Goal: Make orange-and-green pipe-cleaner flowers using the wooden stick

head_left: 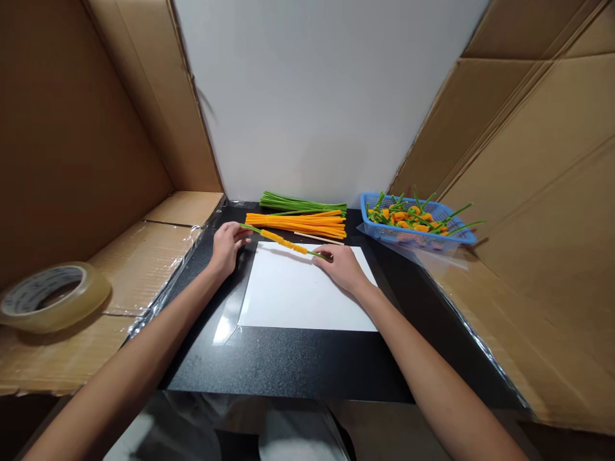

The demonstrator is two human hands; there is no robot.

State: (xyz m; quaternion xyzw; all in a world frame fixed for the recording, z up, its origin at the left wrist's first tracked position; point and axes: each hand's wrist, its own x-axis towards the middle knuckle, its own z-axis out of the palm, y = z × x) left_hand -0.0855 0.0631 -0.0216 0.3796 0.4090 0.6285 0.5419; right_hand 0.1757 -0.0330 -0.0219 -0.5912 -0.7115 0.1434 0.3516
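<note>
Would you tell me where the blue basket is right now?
In the head view, the blue basket sits at the table's far right, beside the green stems and orange stems, near the cardboard wall.

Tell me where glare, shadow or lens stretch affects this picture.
Head view: bright glare on the clear plastic sheet by the lower left corner of the white paper; soft shadow beneath the yellowish clear tape roll, which looks stretched near the frame's edge; brown cardboard wall dim at upper left.
</note>
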